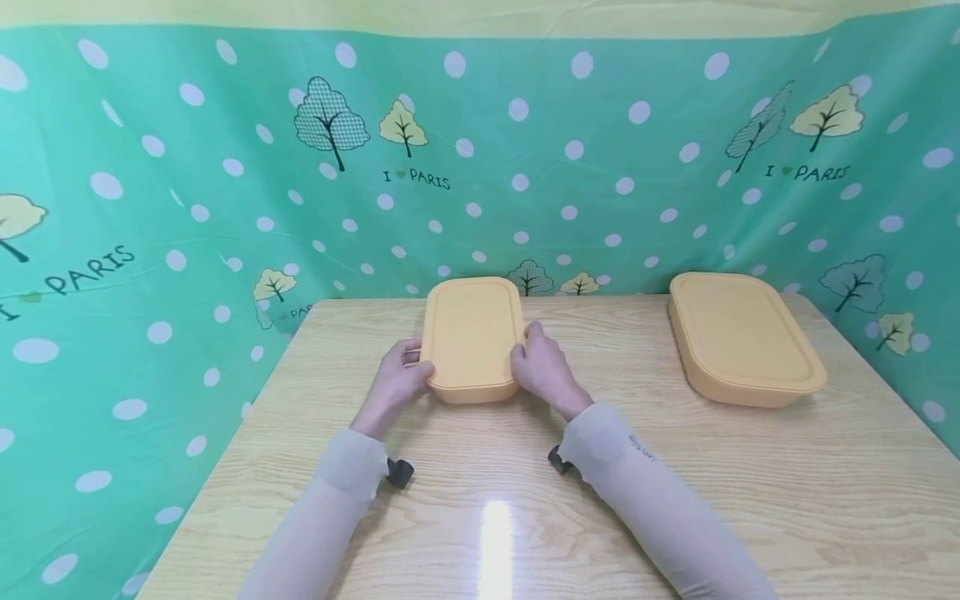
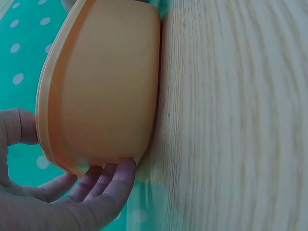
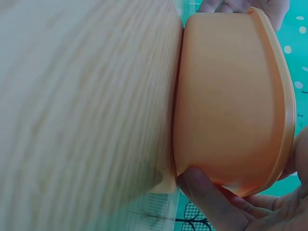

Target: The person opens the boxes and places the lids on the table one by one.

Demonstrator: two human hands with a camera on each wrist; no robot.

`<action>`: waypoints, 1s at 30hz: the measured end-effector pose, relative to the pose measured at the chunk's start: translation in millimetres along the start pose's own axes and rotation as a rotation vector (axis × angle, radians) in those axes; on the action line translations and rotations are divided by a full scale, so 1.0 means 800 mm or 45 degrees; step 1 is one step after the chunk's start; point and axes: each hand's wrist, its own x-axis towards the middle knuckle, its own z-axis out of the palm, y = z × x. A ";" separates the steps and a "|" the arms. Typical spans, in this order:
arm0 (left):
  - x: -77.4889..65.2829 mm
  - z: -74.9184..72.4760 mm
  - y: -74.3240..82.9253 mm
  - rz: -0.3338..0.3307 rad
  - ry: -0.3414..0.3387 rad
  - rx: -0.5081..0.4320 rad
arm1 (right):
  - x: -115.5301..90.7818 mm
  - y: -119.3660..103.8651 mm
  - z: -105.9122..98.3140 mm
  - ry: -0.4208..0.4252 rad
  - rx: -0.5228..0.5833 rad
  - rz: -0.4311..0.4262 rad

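Note:
A yellow-orange rectangular storage box [image 1: 474, 337] with rounded corners and a lid sits at the back of the table, left of centre. My left hand [image 1: 393, 379] grips its left side, with the thumb at the lid's rim. In the left wrist view the fingers [image 2: 118, 187] of that hand press against the box wall [image 2: 106, 86]. On the opposite side my right hand [image 1: 549, 367] holds the box, thumb by the lid edge. The right wrist view shows its fingers [image 3: 207, 192] along the lower wall. Whatever the box contains is hidden.
A similar, larger-looking lidded box [image 1: 750, 333] stands at the back right of the wooden table [image 1: 450, 467]. Behind the table hangs a green dotted cloth [image 1: 525, 208] printed with trees, which also covers both sides.

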 end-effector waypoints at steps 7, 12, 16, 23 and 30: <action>0.001 -0.003 -0.002 0.012 0.006 -0.011 | 0.001 -0.002 0.003 -0.007 0.022 -0.003; 0.001 -0.006 -0.005 0.008 0.005 -0.012 | 0.001 -0.002 0.006 -0.011 0.029 -0.010; 0.000 -0.009 -0.005 0.005 0.007 -0.009 | 0.000 -0.004 0.008 -0.010 0.028 -0.017; 0.000 -0.013 -0.006 -0.006 0.002 0.009 | 0.000 -0.007 0.010 -0.015 0.031 -0.017; 0.001 -0.015 -0.006 -0.018 -0.008 -0.021 | 0.001 -0.009 0.012 -0.004 0.023 -0.020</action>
